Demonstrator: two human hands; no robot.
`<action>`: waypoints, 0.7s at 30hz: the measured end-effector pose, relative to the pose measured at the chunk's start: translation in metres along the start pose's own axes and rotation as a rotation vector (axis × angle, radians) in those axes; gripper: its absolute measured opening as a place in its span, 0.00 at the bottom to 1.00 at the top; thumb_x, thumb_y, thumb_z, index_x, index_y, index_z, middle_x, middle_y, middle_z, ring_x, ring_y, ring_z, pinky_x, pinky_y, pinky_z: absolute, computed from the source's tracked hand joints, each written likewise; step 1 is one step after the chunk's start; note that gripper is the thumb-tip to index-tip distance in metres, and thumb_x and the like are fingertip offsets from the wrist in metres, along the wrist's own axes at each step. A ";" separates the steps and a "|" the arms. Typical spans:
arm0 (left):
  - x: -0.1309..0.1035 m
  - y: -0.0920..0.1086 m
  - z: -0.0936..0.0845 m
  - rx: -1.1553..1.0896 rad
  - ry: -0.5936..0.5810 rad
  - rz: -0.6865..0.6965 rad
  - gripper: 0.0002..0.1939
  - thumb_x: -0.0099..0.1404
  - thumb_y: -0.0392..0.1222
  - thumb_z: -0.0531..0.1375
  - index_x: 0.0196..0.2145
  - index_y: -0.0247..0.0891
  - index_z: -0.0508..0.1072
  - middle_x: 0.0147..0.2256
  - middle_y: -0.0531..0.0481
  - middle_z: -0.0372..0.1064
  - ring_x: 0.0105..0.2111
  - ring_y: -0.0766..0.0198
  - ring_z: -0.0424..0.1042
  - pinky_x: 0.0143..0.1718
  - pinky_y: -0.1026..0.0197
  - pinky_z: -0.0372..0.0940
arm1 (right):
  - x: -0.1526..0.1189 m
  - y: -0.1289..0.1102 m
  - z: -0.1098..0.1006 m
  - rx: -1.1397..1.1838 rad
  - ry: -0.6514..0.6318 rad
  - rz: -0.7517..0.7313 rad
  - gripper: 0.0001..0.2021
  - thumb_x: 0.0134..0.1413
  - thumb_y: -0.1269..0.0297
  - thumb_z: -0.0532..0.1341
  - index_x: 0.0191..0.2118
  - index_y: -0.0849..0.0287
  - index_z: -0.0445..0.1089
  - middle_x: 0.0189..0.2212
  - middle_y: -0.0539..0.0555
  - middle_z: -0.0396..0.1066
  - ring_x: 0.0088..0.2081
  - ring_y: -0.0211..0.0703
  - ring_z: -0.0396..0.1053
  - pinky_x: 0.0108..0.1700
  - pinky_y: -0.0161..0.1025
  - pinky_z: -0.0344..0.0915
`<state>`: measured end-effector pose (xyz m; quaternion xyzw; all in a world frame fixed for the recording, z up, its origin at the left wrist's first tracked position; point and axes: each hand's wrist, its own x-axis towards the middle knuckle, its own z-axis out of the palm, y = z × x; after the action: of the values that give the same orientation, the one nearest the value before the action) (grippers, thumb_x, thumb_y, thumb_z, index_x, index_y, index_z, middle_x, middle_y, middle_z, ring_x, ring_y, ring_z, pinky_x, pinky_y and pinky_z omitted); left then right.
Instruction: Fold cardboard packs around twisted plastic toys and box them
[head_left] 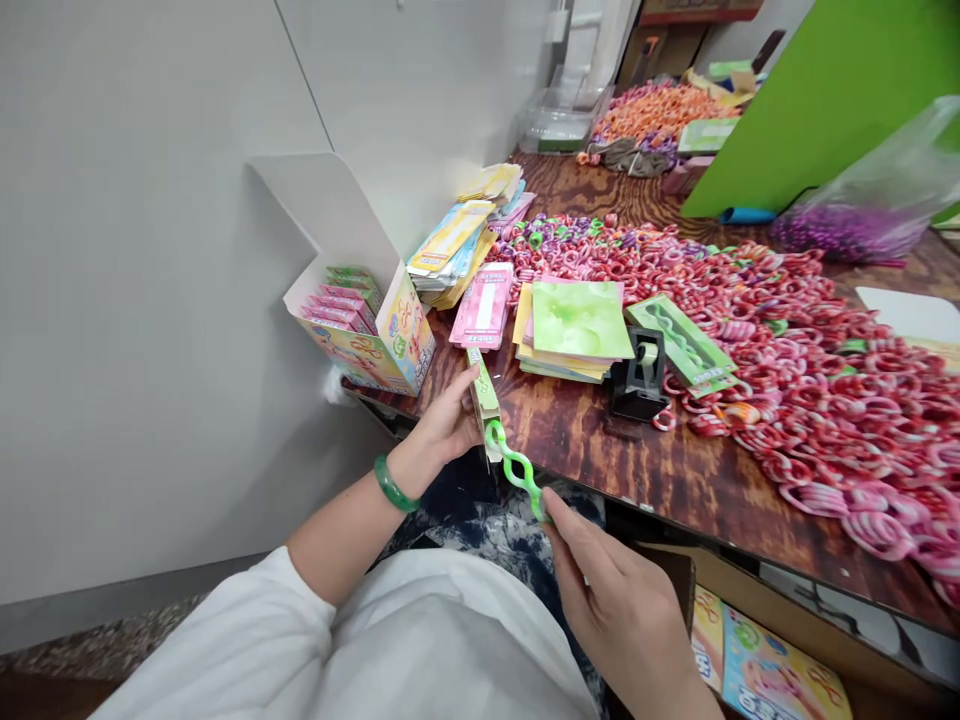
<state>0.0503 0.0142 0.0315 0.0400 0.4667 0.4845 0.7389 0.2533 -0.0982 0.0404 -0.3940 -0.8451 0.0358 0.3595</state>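
Note:
My left hand [448,418], with a green bangle [395,485] on its wrist, grips a slim green packaging box [484,392] near the table's front edge. The box's near end is open, with its flaps out. A twisted green-and-white plastic strip [517,466], like a chain of loops, reaches from that open end to my right hand [600,570]. Its far tip is at the box's opening; I cannot tell how deep it sits. The fingers of my right hand pinch the near end of the strip.
On the wooden table [555,440] stand an open display carton [401,335], pink cards [484,300], green sheets [577,318], a tape dispenser [640,375] and a filled green box [686,345]. Red and pink twisted loops [787,350] cover the right side. A cardboard box [690,570] stands below.

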 end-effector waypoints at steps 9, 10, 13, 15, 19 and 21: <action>0.006 -0.025 0.010 0.048 0.099 0.379 0.27 0.51 0.49 0.72 0.43 0.42 0.64 0.27 0.59 0.69 0.21 0.69 0.70 0.25 0.65 0.68 | 0.021 0.007 0.041 -0.044 0.023 0.171 0.15 0.62 0.72 0.54 0.51 0.65 0.71 0.37 0.59 0.80 0.32 0.44 0.79 0.30 0.34 0.71; 0.007 -0.025 0.010 0.001 0.074 0.429 0.26 0.52 0.50 0.72 0.43 0.42 0.66 0.28 0.58 0.71 0.22 0.69 0.71 0.26 0.65 0.69 | 0.022 0.010 0.046 0.070 0.059 0.255 0.13 0.62 0.69 0.55 0.50 0.63 0.71 0.38 0.59 0.80 0.32 0.45 0.79 0.31 0.35 0.72; 0.012 -0.024 0.005 -0.199 -0.049 0.496 0.24 0.56 0.58 0.67 0.42 0.38 0.71 0.33 0.51 0.75 0.28 0.65 0.75 0.34 0.62 0.71 | 0.020 0.013 0.058 0.547 0.119 0.611 0.11 0.59 0.61 0.61 0.45 0.59 0.70 0.33 0.56 0.79 0.24 0.42 0.76 0.24 0.35 0.71; 0.014 -0.020 0.001 -0.275 -0.152 0.434 0.28 0.57 0.64 0.63 0.41 0.35 0.73 0.35 0.45 0.77 0.33 0.58 0.77 0.39 0.57 0.72 | 0.018 0.011 0.064 0.834 0.125 0.816 0.13 0.54 0.57 0.65 0.40 0.58 0.67 0.25 0.51 0.76 0.18 0.39 0.71 0.17 0.33 0.65; 0.013 -0.015 -0.002 -0.304 -0.307 0.286 0.34 0.61 0.69 0.55 0.42 0.30 0.75 0.39 0.39 0.77 0.39 0.49 0.78 0.42 0.48 0.72 | 0.024 0.006 0.077 1.052 0.185 0.977 0.19 0.47 0.55 0.70 0.36 0.57 0.62 0.21 0.46 0.72 0.16 0.34 0.66 0.15 0.30 0.60; 0.013 -0.014 -0.001 -0.305 -0.303 0.268 0.36 0.61 0.70 0.53 0.40 0.30 0.76 0.36 0.39 0.78 0.36 0.51 0.78 0.41 0.48 0.72 | 0.032 0.005 0.083 1.082 0.200 0.985 0.20 0.45 0.56 0.70 0.37 0.57 0.61 0.23 0.46 0.72 0.16 0.34 0.67 0.15 0.28 0.59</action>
<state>0.0606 0.0162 0.0153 0.0618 0.2626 0.6315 0.7270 0.1903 -0.0545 -0.0039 -0.4967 -0.3975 0.5688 0.5213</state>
